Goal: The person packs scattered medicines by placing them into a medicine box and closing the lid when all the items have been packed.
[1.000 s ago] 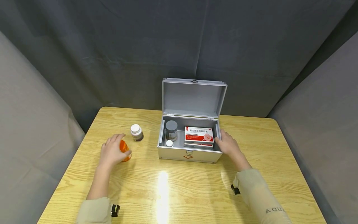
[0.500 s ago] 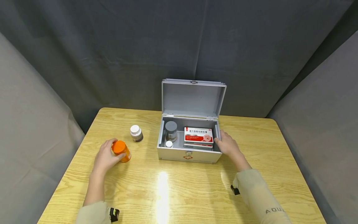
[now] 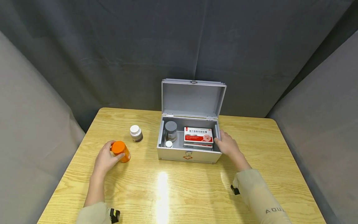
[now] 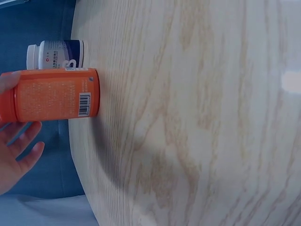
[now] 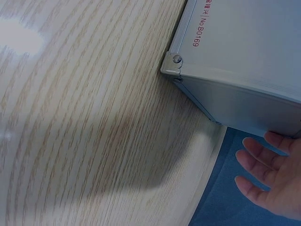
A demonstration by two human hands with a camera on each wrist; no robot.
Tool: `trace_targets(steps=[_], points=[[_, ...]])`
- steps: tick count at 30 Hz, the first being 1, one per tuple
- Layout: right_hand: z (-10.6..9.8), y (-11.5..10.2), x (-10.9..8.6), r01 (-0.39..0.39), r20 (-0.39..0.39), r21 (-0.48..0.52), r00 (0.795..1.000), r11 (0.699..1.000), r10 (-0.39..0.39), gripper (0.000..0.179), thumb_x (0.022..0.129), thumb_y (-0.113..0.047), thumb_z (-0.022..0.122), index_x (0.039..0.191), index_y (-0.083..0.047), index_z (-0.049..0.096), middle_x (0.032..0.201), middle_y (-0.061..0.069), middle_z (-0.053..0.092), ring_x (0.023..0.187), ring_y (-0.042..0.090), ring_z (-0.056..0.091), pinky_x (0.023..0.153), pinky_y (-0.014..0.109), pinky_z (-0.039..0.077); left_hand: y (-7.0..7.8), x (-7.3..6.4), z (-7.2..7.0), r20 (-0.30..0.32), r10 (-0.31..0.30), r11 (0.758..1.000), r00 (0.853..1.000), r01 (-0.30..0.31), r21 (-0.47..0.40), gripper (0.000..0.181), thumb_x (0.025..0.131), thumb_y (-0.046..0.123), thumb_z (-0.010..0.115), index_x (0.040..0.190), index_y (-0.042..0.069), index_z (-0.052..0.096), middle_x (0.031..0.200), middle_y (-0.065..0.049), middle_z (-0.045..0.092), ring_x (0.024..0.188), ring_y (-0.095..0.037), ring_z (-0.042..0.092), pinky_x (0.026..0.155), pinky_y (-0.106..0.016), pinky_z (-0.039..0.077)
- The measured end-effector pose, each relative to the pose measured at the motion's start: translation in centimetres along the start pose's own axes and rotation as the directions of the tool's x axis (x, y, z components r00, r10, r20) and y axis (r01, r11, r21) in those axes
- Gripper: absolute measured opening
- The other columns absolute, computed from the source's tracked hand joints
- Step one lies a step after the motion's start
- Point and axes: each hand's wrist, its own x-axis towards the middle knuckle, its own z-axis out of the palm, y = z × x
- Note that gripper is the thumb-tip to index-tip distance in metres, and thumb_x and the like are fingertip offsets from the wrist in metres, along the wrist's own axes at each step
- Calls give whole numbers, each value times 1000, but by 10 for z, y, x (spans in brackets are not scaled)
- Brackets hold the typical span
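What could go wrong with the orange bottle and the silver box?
The orange bottle might slip, since the left hand holds it up near the cap. The white-capped bottle stands close by, so a bump could knock it over. The silver box has its lid up and the right hand at its side, so a falling lid could maybe pinch it.

The orange bottle (image 3: 126,156) stands upright on the tabletop (image 3: 195,193), capped, its top held by the left grip (image 3: 105,158). Toward 3 o'clock from it sits the silver case (image 3: 173,153), lid (image 3: 194,98) raised along its 12 o'clock side, its 3 o'clock rim held by the right grip (image 3: 230,145).
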Motion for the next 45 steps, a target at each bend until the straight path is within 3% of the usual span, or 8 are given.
trace_targets(steps=[9, 19, 23, 30, 41, 45], points=[[2, 0, 1, 14, -28, -32, 1000, 999, -15, 52, 93, -30, 40, 129, 7, 35, 124, 31, 46, 113, 47, 43, 89, 62, 33, 8, 0, 3, -76, -6, 1000, 997, 4, -18, 65, 74, 29, 74, 123, -3, 44, 115, -22, 51, 103, -37, 49, 88, -53, 40], [2, 1, 2, 8, -46, -129, 999, 992, -14, 55, 92, -32, 42, 129, 7, 37, 121, 29, 47, 110, 46, 45, 85, 61, 35, 54, 5, -7, -140, 95, 995, 986, -94, 13, 62, 74, 30, 73, 122, 1, 47, 111, -16, 54, 99, -33, 51, 84, -51, 42], [1, 0, 1, 6, -52, -149, 999, 989, -14, 54, 91, -33, 42, 128, 7, 37, 120, 29, 47, 108, 45, 45, 84, 61, 36, 76, 7, -11, -166, 154, 988, 974, -157, -2, 58, 73, 28, 73, 120, 3, 49, 109, -14, 55, 97, -31, 52, 83, -50, 43], [0, -1, 0, 1, -58, -162, 998, 987, -10, 53, 91, -33, 43, 127, 6, 39, 120, 28, 46, 108, 45, 45, 84, 62, 35, 111, 16, -9, -206, 277, 953, 939, -295, -64, 56, 70, 22, 76, 117, 2, 52, 108, -13, 57, 95, -30, 54, 82, -47, 44], [1, 0, 1, -11, -49, -172, 999, 985, 2, 56, 92, -33, 41, 131, 6, 35, 125, 29, 44, 113, 46, 42, 88, 62, 33, 155, 34, 6, -207, 380, 911, 901, -404, -88, 55, 67, 22, 77, 113, 3, 54, 106, -11, 58, 92, -27, 56, 80, -42, 48], [1, -1, 1, -14, -45, -167, 999, 986, 7, 57, 92, -33, 41, 132, 7, 34, 126, 29, 43, 114, 46, 41, 89, 62, 33, 166, 40, 14, -181, 406, 898, 896, -428, -104, 56, 68, 25, 76, 114, 2, 53, 107, -11, 58, 92, -26, 57, 79, -41, 48]])
